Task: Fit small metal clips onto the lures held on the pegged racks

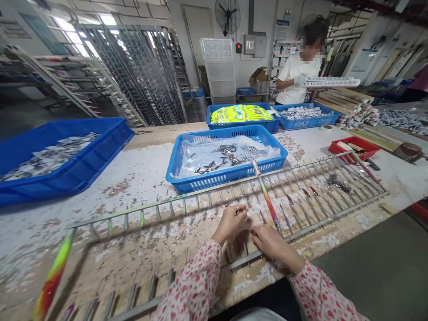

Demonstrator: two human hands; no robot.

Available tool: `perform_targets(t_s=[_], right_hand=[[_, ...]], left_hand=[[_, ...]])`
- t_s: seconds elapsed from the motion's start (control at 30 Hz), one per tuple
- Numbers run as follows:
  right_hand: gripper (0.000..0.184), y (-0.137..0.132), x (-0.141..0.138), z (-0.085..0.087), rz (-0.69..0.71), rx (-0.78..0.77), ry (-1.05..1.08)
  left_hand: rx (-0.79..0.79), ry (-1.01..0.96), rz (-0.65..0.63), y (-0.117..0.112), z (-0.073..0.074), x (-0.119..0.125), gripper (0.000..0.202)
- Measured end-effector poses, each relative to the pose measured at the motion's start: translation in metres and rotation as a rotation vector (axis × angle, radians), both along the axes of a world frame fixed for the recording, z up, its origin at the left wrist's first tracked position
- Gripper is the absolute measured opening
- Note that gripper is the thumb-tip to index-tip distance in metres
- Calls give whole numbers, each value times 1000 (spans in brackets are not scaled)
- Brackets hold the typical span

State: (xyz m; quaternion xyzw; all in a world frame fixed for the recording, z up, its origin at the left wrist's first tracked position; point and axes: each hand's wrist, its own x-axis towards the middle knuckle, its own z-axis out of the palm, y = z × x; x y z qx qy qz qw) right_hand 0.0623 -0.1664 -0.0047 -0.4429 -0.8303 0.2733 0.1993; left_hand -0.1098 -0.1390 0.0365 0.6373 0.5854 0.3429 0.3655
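Observation:
A long metal rack (214,189) with rows of pegs lies across the paint-flecked table (140,174) in front of me. My left hand (230,221) is curled in a pinch over the rack's middle, fingertips on something small that I cannot make out. My right hand (271,241) rests closed on the rack's near bar, fingertips close to the left hand. Several small painted pieces (309,192) hang on pegs to the right. A blue basket (227,156) lined with clear plastic and holding small dark metal pieces sits just beyond the rack.
A large blue bin (67,171) with grey pieces stands at the left. Farther back are two more blue baskets (240,117), one with yellow-green packets. A red tray (355,149) lies at the right. A person in a white shirt (297,76) holds a white tray at the far end.

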Motion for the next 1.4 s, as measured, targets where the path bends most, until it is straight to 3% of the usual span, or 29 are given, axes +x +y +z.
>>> perform_targets(t_s=[0.1,0.3,0.6,0.8,1.0,1.2,1.33,1.4], right_hand=[[13,3,-5,-8,8,9,24],[2,5,-7,-16,-155,-28,128],[10,1,-11,-18,-198,4,178],[12,0,-8,-16,-121,-39,272],[11,1,-11,-19,-177,-22,259],[10,2,-7,-13,-107,-84,308],[4,5,-5,-14,-108,-107,296],[12,5,-4,-14,-80,-107,261]], left_hand=[[-6,9,-12,-3,0,-3,18],[-18,41,-96,-9,-1,-7,24],[-3,76,-195,-11,-4,-8,27],[57,169,-121,-7,-12,-8,31],[-8,64,-160,-11,-4,-4,26],[11,69,-133,-10,-10,-4,26],[10,59,-77,-9,-10,-3,27],[-10,50,-14,-10,-10,-3,24]])
